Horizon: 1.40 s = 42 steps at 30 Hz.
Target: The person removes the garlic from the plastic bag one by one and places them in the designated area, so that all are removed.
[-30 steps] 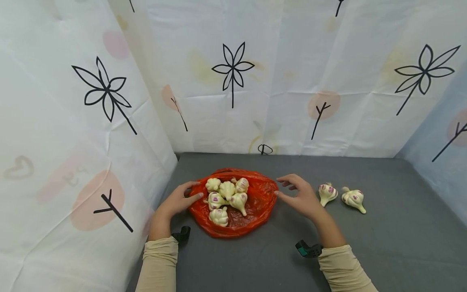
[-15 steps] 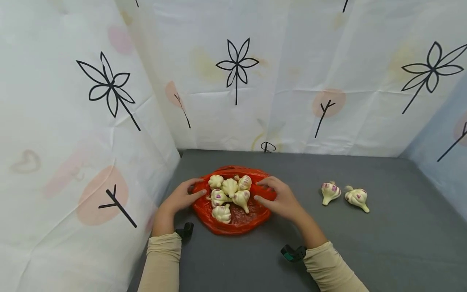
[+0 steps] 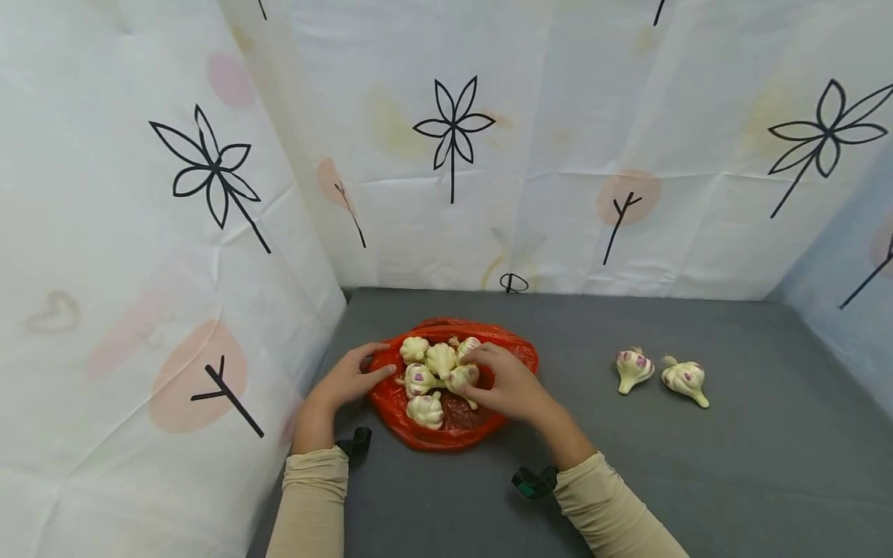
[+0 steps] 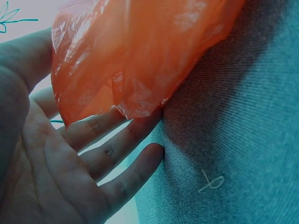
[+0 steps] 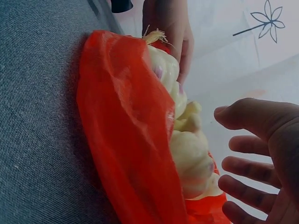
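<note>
A red plastic bag (image 3: 446, 442) lies spread on the grey surface, its rim folded down around several white garlic bulbs (image 3: 441, 360) with purple marks. My left hand (image 3: 349, 377) is at the bag's left edge; in the left wrist view its relaxed fingers (image 4: 133, 140) touch the red plastic. Over the bag's right side hovers my right hand (image 3: 509, 385), thumb and fingers spread, overlapping a garlic bulb (image 3: 459, 378) in the head view. In the right wrist view, a gap shows between my right thumb (image 5: 247, 113) and the garlic (image 5: 189, 158); nothing is in that hand.
Two more garlic bulbs lie to the right on the grey cloth: one upright-looking bulb (image 3: 633, 370) and one tilted bulb (image 3: 686, 380). White patterned sheets (image 3: 544, 155) wall the surface at the back and the left side.
My right hand has moved left from beyond the bag's right edge to above the garlic inside it. The left hand stays at the bag's left edge.
</note>
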Tool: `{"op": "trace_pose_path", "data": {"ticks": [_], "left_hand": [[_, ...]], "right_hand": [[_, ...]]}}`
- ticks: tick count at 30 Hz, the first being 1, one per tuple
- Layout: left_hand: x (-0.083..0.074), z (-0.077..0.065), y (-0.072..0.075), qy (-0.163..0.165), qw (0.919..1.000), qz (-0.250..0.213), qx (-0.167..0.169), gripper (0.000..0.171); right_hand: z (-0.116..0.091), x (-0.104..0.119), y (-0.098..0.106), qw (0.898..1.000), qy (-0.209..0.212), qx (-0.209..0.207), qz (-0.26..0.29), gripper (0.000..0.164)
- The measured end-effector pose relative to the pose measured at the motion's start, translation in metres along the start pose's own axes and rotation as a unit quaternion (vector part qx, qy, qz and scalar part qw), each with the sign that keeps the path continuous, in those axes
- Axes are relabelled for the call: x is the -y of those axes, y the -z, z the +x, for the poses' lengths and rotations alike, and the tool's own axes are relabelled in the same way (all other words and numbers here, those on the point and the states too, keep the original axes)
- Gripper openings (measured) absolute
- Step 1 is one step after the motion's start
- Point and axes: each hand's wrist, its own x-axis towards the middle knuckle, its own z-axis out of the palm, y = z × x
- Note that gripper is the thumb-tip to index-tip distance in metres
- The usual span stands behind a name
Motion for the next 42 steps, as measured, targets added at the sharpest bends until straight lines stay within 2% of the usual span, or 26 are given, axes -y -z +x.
{"op": "trace_pose_path", "data": {"ticks": [8,17,23,29,42], "left_hand": [[0.002,0.001,-0.001,0.004,1.0,-0.006,0.0,0.061],[0.002,0.002,-0.001,0.003,1.0,-0.007,-0.001,0.06],[0.001,0.002,-0.001,0.004,1.0,-0.007,0.0,0.06],[0.001,0.001,-0.002,0.002,1.0,-0.006,-0.004,0.061],[-0.001,0.0,-0.001,-0.003,1.0,-0.008,0.0,0.061]], "right_hand": [[0.001,-0.001,-0.005,1.0,-0.01,0.02,-0.005,0.034],[0.002,-0.006,-0.01,0.999,-0.012,0.005,-0.037,0.035],[0.002,-0.008,-0.012,0.998,-0.013,0.01,-0.063,0.037],[0.001,-0.009,-0.011,0.998,-0.012,0.018,-0.055,0.041],[0.0,-0.009,-0.01,0.999,-0.003,0.02,-0.044,0.032]]}}
